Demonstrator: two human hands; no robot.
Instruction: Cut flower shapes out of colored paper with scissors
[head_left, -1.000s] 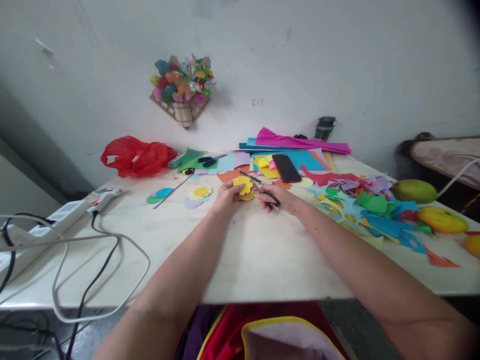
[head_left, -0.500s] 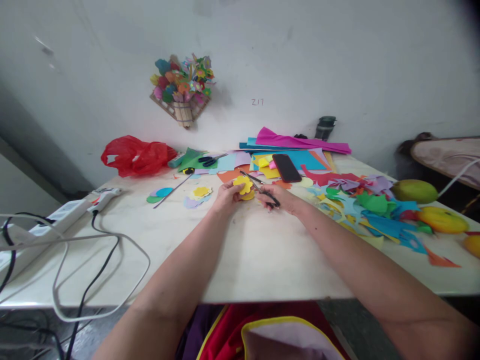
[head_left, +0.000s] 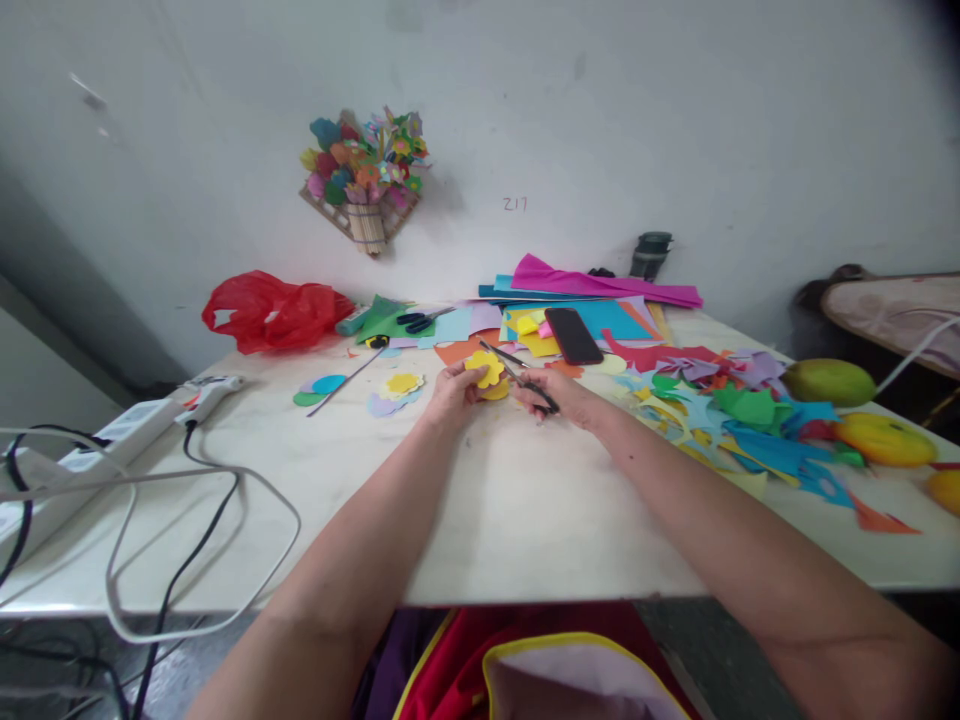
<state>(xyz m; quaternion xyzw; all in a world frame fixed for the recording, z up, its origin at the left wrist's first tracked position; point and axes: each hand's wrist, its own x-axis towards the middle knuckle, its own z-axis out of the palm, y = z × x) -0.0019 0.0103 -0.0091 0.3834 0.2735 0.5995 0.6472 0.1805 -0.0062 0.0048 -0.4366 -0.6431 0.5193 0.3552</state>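
Observation:
My left hand (head_left: 451, 394) pinches a yellow paper flower (head_left: 486, 372) above the middle of the white table (head_left: 525, 500). My right hand (head_left: 559, 394) grips black-handled scissors (head_left: 517, 373), whose open blades point left and up at the flower's right edge. Both hands are close together, with the flower between them.
Coloured paper sheets (head_left: 592, 300) and a dark phone (head_left: 573, 335) lie behind the hands. Paper scraps (head_left: 750, 420) and mangoes (head_left: 829, 381) fill the right side. A red bag (head_left: 266, 310), second scissors (head_left: 420, 320), cut flowers (head_left: 401, 386), a glue gun (head_left: 210, 392) and cables (head_left: 150, 500) sit left.
Almost nothing has moved; the scissor blades and the flower have shifted very slightly in my hands.

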